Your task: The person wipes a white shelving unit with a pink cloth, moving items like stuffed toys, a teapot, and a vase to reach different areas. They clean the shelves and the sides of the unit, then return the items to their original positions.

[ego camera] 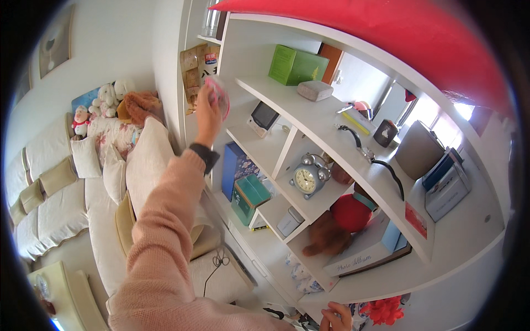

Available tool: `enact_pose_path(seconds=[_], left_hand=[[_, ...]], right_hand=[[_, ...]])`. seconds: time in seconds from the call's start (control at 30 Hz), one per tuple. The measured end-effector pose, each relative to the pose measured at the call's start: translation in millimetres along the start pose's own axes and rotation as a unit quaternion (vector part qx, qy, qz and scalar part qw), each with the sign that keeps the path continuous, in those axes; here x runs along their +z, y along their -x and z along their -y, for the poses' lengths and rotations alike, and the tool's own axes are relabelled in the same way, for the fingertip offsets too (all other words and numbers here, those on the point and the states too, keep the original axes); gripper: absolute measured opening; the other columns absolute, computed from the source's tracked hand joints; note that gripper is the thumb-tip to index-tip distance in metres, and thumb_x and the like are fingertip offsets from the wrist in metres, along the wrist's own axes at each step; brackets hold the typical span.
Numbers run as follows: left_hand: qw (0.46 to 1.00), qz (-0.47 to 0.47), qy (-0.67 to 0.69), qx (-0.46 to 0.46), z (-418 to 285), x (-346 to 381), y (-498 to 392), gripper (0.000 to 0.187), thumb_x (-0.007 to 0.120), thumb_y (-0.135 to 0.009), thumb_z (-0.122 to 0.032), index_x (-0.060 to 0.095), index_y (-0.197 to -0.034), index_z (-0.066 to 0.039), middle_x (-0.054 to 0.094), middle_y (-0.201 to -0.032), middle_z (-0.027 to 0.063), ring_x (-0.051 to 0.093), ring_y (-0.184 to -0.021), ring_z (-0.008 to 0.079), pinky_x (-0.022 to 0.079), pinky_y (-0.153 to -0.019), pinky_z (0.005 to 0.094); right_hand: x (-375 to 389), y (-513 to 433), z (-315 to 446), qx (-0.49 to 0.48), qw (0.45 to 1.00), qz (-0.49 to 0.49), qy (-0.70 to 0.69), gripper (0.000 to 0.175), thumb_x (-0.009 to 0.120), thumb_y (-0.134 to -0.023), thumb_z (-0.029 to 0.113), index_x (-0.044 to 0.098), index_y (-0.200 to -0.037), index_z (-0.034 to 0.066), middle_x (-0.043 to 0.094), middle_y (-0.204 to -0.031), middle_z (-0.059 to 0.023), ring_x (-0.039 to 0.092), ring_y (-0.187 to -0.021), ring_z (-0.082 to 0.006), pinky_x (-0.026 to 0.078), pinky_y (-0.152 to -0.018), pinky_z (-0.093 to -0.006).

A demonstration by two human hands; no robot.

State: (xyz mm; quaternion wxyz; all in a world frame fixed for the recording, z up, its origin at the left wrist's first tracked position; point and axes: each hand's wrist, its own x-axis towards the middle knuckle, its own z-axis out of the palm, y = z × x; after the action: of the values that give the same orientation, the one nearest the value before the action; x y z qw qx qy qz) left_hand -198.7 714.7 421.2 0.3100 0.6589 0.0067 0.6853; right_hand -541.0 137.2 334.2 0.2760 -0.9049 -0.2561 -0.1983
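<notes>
My left hand (208, 113), its arm in a pink knit sleeve with a dark band on the wrist, is raised to the left end of a white shelf unit (265, 97). It grips a pink-edged, partly see-through object (219, 98), blurred, in front of a brown-and-white printed package (196, 70). At the bottom edge my right hand (336, 317) shows only partly, its fingers bent near red artificial flowers (383, 311); whether it holds anything cannot be told. The shelves bear a green box (298, 64), a twin-bell alarm clock (308, 178) and a teal open-topped box (250, 198).
Higher up on the unit are a grey case (315, 90), a black-strapped watch (366, 154) and a dark cup (386, 133). A brown plush toy (329, 233) and a photo album (360, 256) fill a lower compartment. A sofa (58, 207) with cushions and plush toys stands at left.
</notes>
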Motion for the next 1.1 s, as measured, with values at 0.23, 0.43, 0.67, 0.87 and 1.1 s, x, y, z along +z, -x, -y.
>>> enact_pose_path(seconds=[0.23, 0.43, 0.67, 0.87, 1.1], left_hand=[[0.998, 0.025, -0.023, -0.047, -7, -23, 83, 0.043, 0.052, -0.091, 0.009, 0.049, -0.133, 0.002, 0.055, -0.136, 0.0217, 0.056, -0.124, 0.0359, 0.042, -0.108, 0.0365], [0.998, 0.061, 0.033, -0.011, -55, 19, -11, 0.039, 0.055, -0.093, 0.004, 0.052, -0.132, -0.001, 0.06, -0.127, 0.021, 0.059, -0.12, 0.0341, 0.045, -0.103, 0.0383], [0.98, 0.099, 0.152, -0.084, -140, 22, 30, 0.039, 0.055, -0.094, 0.006, 0.051, -0.132, 0.001, 0.06, -0.131, 0.0183, 0.059, -0.121, 0.0265, 0.044, -0.102, 0.0336], [0.969, 0.117, 0.214, -0.035, -237, 17, 91, 0.043, 0.048, -0.089, 0.017, 0.05, -0.128, 0.0, 0.052, -0.146, 0.0203, 0.054, -0.131, 0.0286, 0.042, -0.105, 0.0316], [0.963, 0.195, 0.18, 0.054, -334, -7, 125, 0.05, 0.052, -0.077, 0.018, 0.054, -0.123, 0.0, 0.055, -0.14, 0.0212, 0.057, -0.123, 0.0367, 0.047, -0.098, 0.0351]], right_hand=[[-1, -6, 7, -0.038, 0.999, 0.009, -0.024, 0.023, 0.062, -0.089, -0.002, 0.067, -0.109, 0.0081, 0.066, -0.118, -0.016, 0.066, -0.096, -0.033, 0.054, -0.083, -0.0441], [3, -2, 7, -0.002, 0.999, 0.023, -0.04, 0.022, 0.066, -0.086, -0.003, 0.069, -0.105, 0.0064, 0.068, -0.115, -0.0151, 0.066, -0.096, -0.0332, 0.054, -0.083, -0.0422], [-11, -1, 2, -0.057, 0.997, -0.033, -0.05, 0.023, 0.065, -0.073, -0.009, 0.071, -0.091, 0.0047, 0.067, -0.107, -0.0144, 0.066, -0.083, -0.0291, 0.055, -0.07, -0.0367], [-24, 13, -9, -0.082, 0.992, -0.063, -0.073, 0.026, 0.067, -0.066, -0.01, 0.072, -0.087, 0.0047, 0.068, -0.101, -0.0108, 0.067, -0.075, -0.0266, 0.056, -0.066, -0.0351], [-53, 53, -33, -0.068, 0.992, -0.076, -0.076, 0.025, 0.067, -0.067, -0.009, 0.072, -0.087, 0.0049, 0.068, -0.102, -0.0105, 0.067, -0.075, -0.0259, 0.055, -0.063, -0.0347]])
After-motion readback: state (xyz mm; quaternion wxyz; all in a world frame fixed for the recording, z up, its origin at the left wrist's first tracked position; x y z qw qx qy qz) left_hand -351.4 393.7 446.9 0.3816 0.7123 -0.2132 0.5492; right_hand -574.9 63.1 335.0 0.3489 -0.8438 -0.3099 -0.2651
